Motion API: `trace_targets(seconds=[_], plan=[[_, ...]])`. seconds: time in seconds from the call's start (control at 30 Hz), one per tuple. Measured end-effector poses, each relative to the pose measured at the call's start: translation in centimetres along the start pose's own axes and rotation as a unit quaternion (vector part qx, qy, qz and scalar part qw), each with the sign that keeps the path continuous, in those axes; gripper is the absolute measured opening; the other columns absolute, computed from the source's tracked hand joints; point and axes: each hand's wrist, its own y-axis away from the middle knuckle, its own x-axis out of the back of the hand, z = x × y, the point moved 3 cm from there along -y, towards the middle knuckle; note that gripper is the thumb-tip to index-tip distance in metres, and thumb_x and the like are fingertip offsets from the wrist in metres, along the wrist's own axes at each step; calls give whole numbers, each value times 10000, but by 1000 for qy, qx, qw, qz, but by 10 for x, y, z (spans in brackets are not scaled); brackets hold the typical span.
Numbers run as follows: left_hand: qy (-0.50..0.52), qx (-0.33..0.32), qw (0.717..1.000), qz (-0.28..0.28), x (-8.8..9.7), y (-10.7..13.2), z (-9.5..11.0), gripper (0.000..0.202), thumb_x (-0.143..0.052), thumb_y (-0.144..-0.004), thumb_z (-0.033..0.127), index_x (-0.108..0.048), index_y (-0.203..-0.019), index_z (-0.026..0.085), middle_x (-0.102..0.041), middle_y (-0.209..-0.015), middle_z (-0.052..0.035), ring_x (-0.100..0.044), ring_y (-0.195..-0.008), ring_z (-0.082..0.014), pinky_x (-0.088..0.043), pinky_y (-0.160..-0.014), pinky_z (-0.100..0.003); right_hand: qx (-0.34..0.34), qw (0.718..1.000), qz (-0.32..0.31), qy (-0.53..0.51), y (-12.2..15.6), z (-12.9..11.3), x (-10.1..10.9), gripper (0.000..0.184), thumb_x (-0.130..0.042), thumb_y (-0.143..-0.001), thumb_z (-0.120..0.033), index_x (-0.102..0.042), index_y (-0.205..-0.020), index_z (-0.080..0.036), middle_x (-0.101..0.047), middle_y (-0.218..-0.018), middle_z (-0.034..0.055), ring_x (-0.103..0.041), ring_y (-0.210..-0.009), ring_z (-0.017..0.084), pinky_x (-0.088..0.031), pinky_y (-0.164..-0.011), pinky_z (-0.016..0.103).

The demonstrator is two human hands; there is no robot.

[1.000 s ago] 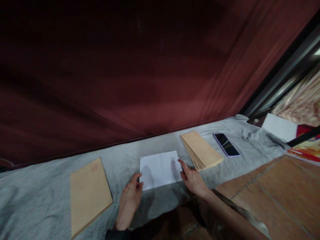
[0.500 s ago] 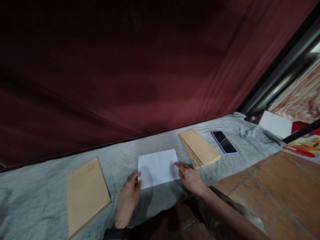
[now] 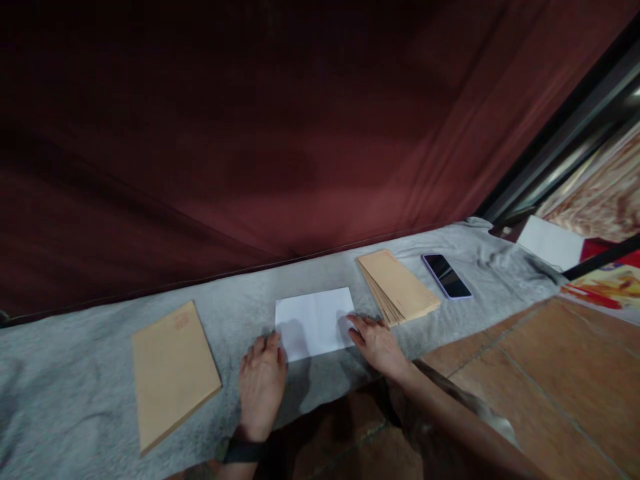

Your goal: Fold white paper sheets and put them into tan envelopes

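A white sheet of paper [image 3: 317, 323] with a faint crease down its middle lies flat on the grey cloth. My left hand [image 3: 263, 377], palm down, rests at the sheet's lower left corner with its fingers stretched forward. At the right edge, my right hand [image 3: 377, 343] touches the paper with an extended index finger, its other fingers loosely spread toward the envelopes. A fanned stack of brown envelopes [image 3: 403, 287] lies just beyond the right hand. Left of the left hand is another brown envelope stack [image 3: 175, 373], with a small reddish print near its top.
A phone [image 3: 447, 276] in a purple case lies right of the fanned envelopes. The grey cloth [image 3: 60, 387] covers a long narrow surface against a dark red curtain [image 3: 280, 167]. Brown floor tiles [image 3: 560, 360] and a white flat item [image 3: 550, 241] are at the right.
My left hand has turned from gripping the paper's left edge side-on to lying palm down at its corner. The right hand stays at the right edge. The view has shifted slightly.
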Motion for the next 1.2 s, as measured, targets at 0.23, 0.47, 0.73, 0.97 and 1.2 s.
trace_targets(seconds=[0.23,0.47,0.73,0.97,1.2], plan=[[63,-216,965,134,-21,13,41,432,-377,-980,189,-494,-1394,165,-493,-1484,-145,-476,-1356,-276,-442,-1078,-469,-7,1000,-2,5,1,-2,2,397,-437,-1021,-326,-541,-1394,-237,-682,-1256,109,-655,-1112,243,-398,-1021,394],[48,-264,960,85,-43,28,71,498,-438,-989,355,-440,-1468,217,-385,-1584,-105,-328,-1473,-296,-323,-1180,-553,-2,1000,1,2,0,-1,1,405,-418,-1028,-336,-527,-1405,-234,-674,-1277,108,-640,-1154,248,-391,-1036,392],[30,-267,960,76,-48,31,67,565,-445,-985,422,-375,-1511,228,-320,-1615,-109,-290,-1491,-292,-306,-1189,-545,-13,999,27,23,6,-8,9,398,-422,-1016,-326,-569,-1372,-225,-658,-1220,132,-597,-1119,296,-416,-986,457],[15,-278,957,84,-51,31,67,570,-433,-980,347,-346,-1523,199,-320,-1611,-140,-284,-1491,-305,-304,-1177,-565,95,981,169,-4,13,-47,8,467,-405,-1011,-315,-481,-1444,-155,-340,-1582,144,-290,-1442,329,-265,-1163,549],[8,-333,936,116,-55,34,64,595,-452,-953,282,-335,-1533,213,-348,-1601,-124,-227,-1511,-310,-221,-1208,-568,136,980,141,-30,12,-74,-22,545,-371,-1027,-350,-375,-1521,-119,-259,-1623,153,-228,-1496,299,-286,-1185,527]])
